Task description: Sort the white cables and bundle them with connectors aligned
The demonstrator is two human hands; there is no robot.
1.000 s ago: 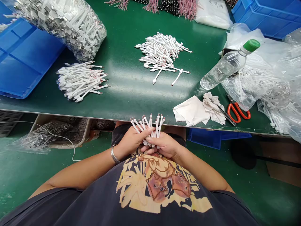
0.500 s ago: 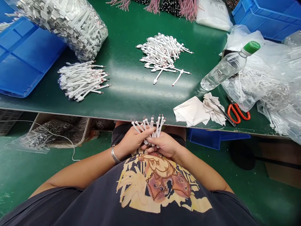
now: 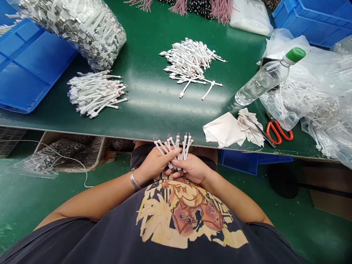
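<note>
Both of my hands grip one fanned bunch of short white cables (image 3: pixel 178 146) in front of my lap, just off the table's near edge. My left hand (image 3: pixel 157 162) closes on the left part, thumb across the cables. My right hand (image 3: pixel 195 168) holds the right part, its thumb touching the left thumb. Bare reddish wire ends point up and away from me; the fingers hide much of the lower ends. Beyond on the green table lie a loose heap of similar white cables (image 3: pixel 189 58) and a neater pile of white cables (image 3: pixel 96 93) to the left.
A clear bag of white connectors (image 3: pixel 82 33) leans beside a blue bin (image 3: pixel 30 69). On the right are a water bottle (image 3: pixel 264 81), a white cloth (image 3: pixel 224 129), tweezers (image 3: pixel 261 131), red-handled scissors (image 3: pixel 275 132) and plastic bags of white parts (image 3: pixel 310 99). Another blue bin (image 3: pixel 316 25) stands behind.
</note>
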